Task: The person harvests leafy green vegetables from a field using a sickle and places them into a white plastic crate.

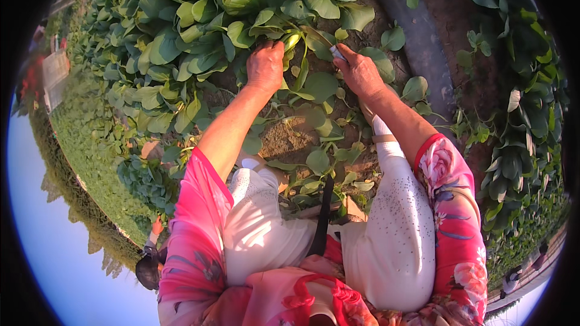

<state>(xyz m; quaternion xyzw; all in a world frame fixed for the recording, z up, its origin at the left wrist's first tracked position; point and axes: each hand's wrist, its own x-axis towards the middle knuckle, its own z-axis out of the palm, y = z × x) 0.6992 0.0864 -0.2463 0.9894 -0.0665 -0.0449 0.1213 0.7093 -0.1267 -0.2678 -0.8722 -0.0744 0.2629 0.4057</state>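
Note:
My left hand (pixel 265 65) is closed around the lower part of a bok choy plant (pixel 292 41), whose pale green stalk shows beside my knuckles. My fingertips are hidden under its leaves. In my right hand (pixel 361 71) is a knife (pixel 336 52), held by its light-coloured handle. The blade points up and left towards the base of the plant, partly lost among stems and leaves. Cut or loose leaves (pixel 318 161) lie on the brown soil (pixel 287 138) between my feet.
Dense bok choy (pixel 167 45) grows to the left and ahead. A dark plastic strip (pixel 423 45) runs along the ground at right, with another leafy row (pixel 516 158) beyond it. Another person (pixel 152 258) is low at the left, with a hand raised among the plants.

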